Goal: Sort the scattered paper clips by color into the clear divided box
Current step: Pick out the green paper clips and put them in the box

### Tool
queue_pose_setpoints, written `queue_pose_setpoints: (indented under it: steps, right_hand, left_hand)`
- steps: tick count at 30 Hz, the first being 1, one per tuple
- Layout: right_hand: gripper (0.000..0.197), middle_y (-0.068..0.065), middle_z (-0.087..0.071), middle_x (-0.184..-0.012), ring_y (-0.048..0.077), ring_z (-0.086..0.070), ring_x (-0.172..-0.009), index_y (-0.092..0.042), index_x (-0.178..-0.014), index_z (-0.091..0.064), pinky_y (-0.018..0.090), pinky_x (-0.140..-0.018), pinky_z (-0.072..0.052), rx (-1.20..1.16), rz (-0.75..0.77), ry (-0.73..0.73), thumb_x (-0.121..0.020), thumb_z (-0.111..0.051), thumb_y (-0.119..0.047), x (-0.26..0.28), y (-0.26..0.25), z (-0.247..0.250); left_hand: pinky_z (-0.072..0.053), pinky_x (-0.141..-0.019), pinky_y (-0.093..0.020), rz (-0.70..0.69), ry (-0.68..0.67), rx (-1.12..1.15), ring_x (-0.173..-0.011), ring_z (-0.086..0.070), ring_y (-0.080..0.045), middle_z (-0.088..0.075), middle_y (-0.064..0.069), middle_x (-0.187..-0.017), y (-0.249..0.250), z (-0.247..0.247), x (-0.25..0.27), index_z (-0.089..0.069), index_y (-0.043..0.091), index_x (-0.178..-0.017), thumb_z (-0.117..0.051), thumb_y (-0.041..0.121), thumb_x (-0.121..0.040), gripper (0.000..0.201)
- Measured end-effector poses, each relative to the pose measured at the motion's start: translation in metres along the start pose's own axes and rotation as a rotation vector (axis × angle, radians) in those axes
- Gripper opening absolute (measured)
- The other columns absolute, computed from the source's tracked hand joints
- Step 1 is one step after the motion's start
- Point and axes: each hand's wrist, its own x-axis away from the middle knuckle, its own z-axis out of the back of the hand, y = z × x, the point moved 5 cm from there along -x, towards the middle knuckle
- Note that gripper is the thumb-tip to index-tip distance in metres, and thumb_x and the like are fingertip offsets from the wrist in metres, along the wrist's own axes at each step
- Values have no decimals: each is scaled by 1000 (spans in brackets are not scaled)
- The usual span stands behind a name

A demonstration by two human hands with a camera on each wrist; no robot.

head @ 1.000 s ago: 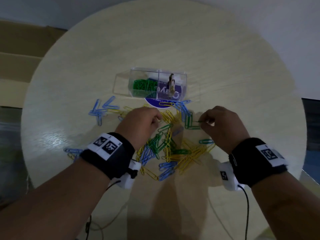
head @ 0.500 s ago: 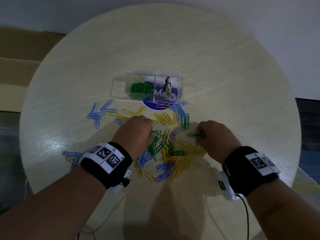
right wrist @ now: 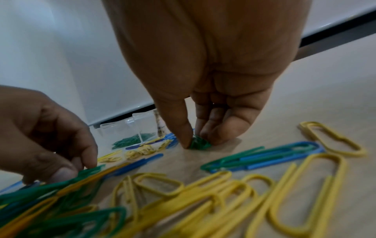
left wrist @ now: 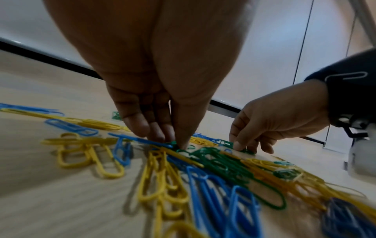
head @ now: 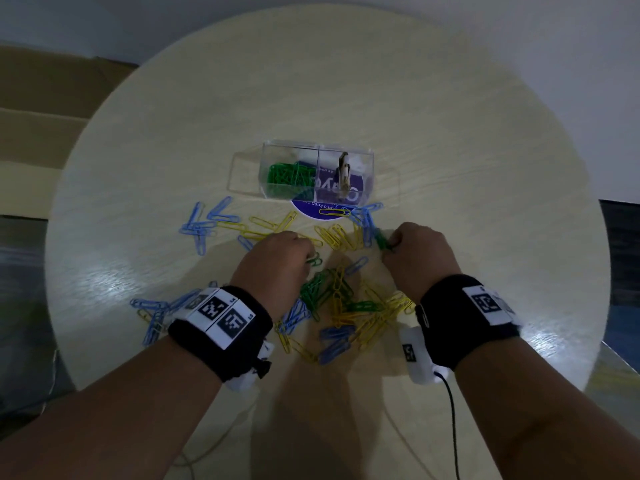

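Observation:
The clear divided box (head: 346, 157) stands at the table's middle with green clips (head: 287, 178) in its left compartment. Blue, yellow and green paper clips (head: 346, 306) lie scattered in front of it. My left hand (head: 280, 258) is down on the pile, thumb and fingertips pinching a green clip (left wrist: 173, 143) that sticks out to its right (head: 313, 261). My right hand (head: 412, 251) is to the right, its thumb and fingers (right wrist: 203, 128) closed on a small bunch of green clips (right wrist: 198, 143) against the table, beside some blue clips (head: 363, 220).
A purple round sticker (head: 322, 207) lies under the box's front, with a yellow clip on it. A brown object (head: 344, 169) stands in the right compartment. More blue clips (head: 201, 226) lie far left and near left (head: 152, 313). Brown cardboard (head: 41, 109) lies beyond the round table's (head: 485, 168) left edge.
My right hand dipped toward the pile, then moved forward to the green clips beside the blue ones and closed on them. My left hand stayed low on the pile.

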Motion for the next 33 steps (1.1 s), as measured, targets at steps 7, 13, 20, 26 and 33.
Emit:
queue_pose_setpoints:
  steps: [7, 13, 20, 26, 33]
  right_hand:
    - [22, 14, -66, -100, 35, -60, -97, -14, -93, -62, 33, -75, -43, 31, 37, -34, -73, -67, -22, 15, -1, -3]
    - [21, 7, -69, -95, 32, -61, -95, -22, -94, -65, 32, -74, -44, 30, 56, -25, -72, -66, -22, 34, 8, 2]
    - [14, -1, -70, -72, 17, -65, -72, -21, -79, -69, 28, -66, -46, -234, 181, 161, -68, -75, -17, 22, -35, 59]
    - [10, 0, -73, -76, 21, -69, -75, -21, -78, -70, 35, -74, -55, -404, 179, 124, -69, -71, -20, -33, -103, 57]
    - [23, 1, -75, -83, 20, -70, -83, -19, -88, -75, 37, -81, -56, -505, 135, 97, -73, -68, -34, -46, -119, 37]
  left_hand:
    - [-43, -84, -38, 85, -67, 36, -98, -58, -32, -63, -13, -100, -7, -4, -5, -69, 12, -103, -62, 12, -87, 17]
    - [-46, -74, -44, -33, -82, -221, -97, -51, -32, -55, -9, -103, 4, -6, 11, -57, 14, -104, -59, 6, -83, 22]
    - [-55, -75, -41, 205, 325, 384, -75, -66, -21, -66, 0, -92, -32, 54, -3, -66, 22, -100, -64, 16, -89, 13]
    - [-56, -77, -33, 300, 472, 428, -73, -70, -19, -74, -4, -83, -54, 102, -52, -73, 15, -96, -67, 19, -85, 13]
    - [-58, -77, -40, 272, 433, 466, -77, -73, -23, -72, -7, -107, -54, 95, -62, -68, 13, -116, -55, 22, -96, 26]
